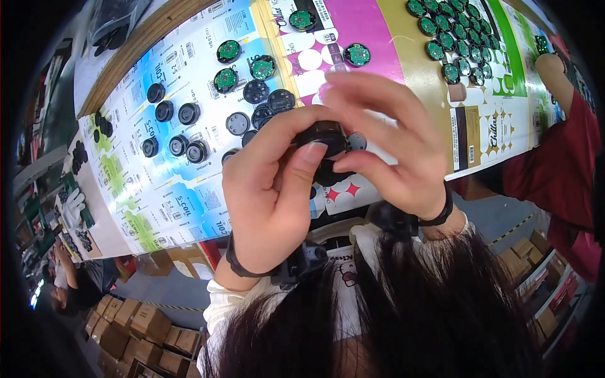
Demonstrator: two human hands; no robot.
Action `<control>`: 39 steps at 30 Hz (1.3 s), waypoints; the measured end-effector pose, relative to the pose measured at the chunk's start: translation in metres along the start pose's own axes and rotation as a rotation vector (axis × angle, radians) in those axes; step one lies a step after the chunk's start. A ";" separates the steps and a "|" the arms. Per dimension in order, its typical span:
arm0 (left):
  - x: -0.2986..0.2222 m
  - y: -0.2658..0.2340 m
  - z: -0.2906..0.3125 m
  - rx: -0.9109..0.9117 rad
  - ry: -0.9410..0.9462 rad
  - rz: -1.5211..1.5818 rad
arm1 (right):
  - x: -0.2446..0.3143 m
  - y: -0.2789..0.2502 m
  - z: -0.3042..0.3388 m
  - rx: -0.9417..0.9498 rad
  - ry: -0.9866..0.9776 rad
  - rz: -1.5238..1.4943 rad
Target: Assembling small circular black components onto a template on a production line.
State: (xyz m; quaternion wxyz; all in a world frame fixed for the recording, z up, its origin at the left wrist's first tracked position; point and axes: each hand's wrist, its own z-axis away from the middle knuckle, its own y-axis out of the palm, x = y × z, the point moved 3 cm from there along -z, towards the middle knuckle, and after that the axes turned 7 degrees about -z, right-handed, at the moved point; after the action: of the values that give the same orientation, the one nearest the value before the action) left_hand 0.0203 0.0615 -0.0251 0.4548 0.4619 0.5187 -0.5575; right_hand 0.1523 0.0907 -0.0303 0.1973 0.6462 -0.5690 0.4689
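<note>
My left hand (271,183) is closed round a black round plastic housing (322,137), its thumb pressed on the near side. Right beside it is my right hand (400,154), with thumb and fingers apart, partly blurred. A small grey disc (357,142) shows between the two hands; whether a finger touches it I cannot tell. Just beyond my left hand lie loose black round covers (256,92) and a grey disc with small holes (237,123). Farther back are several round black housings with green circuit boards (262,67). Another such board (357,55) lies beyond my right hand.
Assembled black round pieces (188,113) stand on the left of the printed-sheet-covered table (201,183). Many green-board housings (462,38) are grouped at the far right. A wooden strip (135,50) edges the far left. A person in a dark red sleeve (554,164) is at right.
</note>
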 end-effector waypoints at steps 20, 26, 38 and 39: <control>0.074 -0.188 0.043 -0.586 -0.307 -1.169 | -0.051 -0.010 0.005 0.413 0.279 0.190; 0.054 -0.154 0.007 -0.471 -0.127 -1.229 | -0.047 -0.020 -0.011 0.477 0.296 0.230; -0.025 0.034 -0.205 0.052 0.302 -1.306 | -0.017 -0.072 -0.009 0.203 0.245 0.215; -0.016 0.039 -0.212 0.059 0.305 -1.300 | -0.020 -0.080 -0.003 0.104 0.337 0.156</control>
State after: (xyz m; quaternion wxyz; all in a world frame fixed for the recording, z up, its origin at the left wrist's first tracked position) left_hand 0.0708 0.2722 -0.0233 -0.0650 0.1414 0.7344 -0.6606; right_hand 0.2263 0.1261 -0.0234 0.2189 0.5217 -0.5514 0.6130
